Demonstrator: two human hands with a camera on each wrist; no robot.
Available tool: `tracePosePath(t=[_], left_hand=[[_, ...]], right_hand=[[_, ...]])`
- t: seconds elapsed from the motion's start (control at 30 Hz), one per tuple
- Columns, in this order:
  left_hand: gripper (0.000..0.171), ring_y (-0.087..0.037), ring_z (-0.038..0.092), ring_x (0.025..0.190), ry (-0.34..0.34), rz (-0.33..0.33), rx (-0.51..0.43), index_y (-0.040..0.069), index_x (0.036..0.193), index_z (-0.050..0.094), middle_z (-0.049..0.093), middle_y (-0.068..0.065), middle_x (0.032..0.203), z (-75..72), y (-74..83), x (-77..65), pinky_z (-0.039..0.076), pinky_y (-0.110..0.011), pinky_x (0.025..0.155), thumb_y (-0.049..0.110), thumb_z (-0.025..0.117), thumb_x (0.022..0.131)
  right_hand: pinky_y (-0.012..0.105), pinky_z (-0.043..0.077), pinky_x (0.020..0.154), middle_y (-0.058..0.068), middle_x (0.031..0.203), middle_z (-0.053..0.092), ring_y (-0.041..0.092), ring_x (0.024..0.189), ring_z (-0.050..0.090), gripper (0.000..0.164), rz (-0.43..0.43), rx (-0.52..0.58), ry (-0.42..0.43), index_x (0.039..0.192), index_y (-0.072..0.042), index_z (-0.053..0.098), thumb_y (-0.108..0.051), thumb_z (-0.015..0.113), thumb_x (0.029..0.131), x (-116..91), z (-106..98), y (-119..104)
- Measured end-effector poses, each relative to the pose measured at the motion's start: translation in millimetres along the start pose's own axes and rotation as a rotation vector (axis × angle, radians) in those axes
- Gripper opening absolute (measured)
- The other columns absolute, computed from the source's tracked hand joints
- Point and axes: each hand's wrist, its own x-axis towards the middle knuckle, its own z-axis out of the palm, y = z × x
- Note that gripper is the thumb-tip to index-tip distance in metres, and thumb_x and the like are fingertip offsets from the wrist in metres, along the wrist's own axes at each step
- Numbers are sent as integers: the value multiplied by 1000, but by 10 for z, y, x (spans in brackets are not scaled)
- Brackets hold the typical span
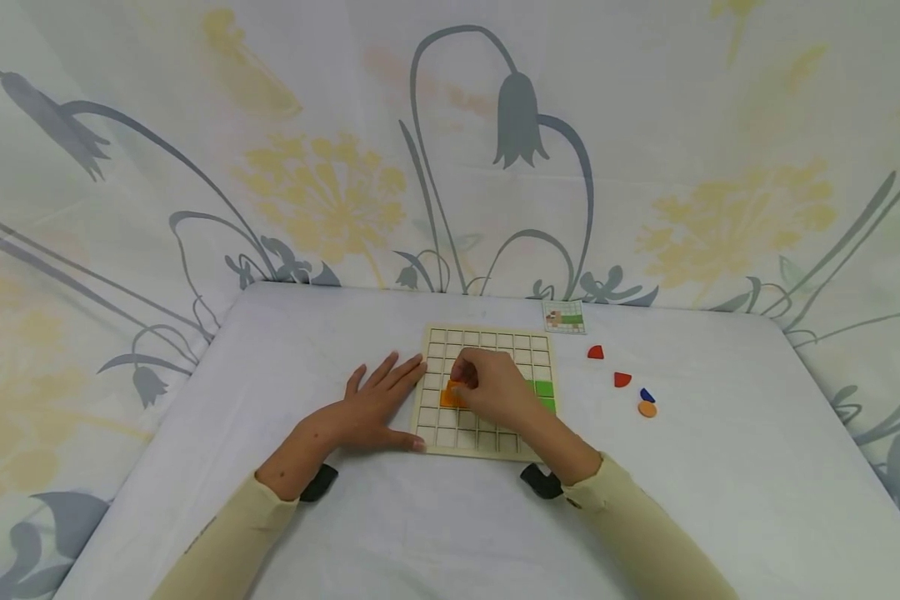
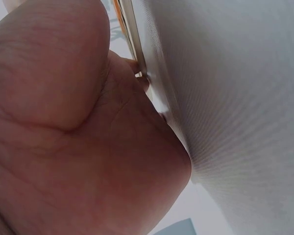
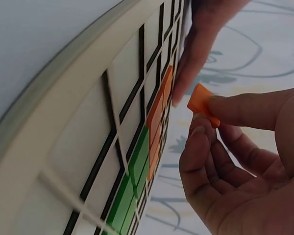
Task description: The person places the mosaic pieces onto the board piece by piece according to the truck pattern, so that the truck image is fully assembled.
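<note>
A square wooden grid board (image 1: 447,437) lies on the white-covered table. My left hand (image 1: 371,412) rests flat beside it, fingers spread, with fingertips and thumb touching the board's left edge. Over the middle of the board, my right hand (image 1: 498,387) pinches an orange tile (image 3: 200,100) between thumb and fingers. In the right wrist view that tile is held apart from the board. Orange tiles (image 3: 159,110) sit in grid cells, next to green tiles (image 3: 138,159). In the head view my right hand partly hides these tiles. The left wrist view shows mostly the palm.
A small picture card (image 1: 564,317) lies behind the board's far right corner. To the right are two red quarter-circle pieces (image 1: 596,352), a blue half-circle piece (image 1: 647,395) and an orange disc (image 1: 647,409). A flower-patterned cloth (image 1: 457,192) hangs behind the table.
</note>
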Motion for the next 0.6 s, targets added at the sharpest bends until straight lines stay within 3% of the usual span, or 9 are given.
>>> tracePosePath(t=[0.33, 0.6], left_hand=[[115, -33, -9, 165, -2, 14, -5, 17, 173, 11, 4, 1, 180, -11, 1, -10, -3, -71, 124, 65, 75, 91], [115, -33, -9, 165, 2, 13, 2, 17, 173, 10, 3, 2, 180, -1, -13, -4, -3, -72, 123, 67, 75, 91]], right_hand=[[32, 56, 76, 0, 87, 71, 13, 79, 63, 11, 8, 19, -3, 93, -9, 72, 0, 77, 90, 229, 214, -1], [30, 55, 72, -1, 84, 70, 13, 77, 62, 10, 16, -18, -32, 89, -9, 72, -2, 78, 89, 297, 313, -19]])
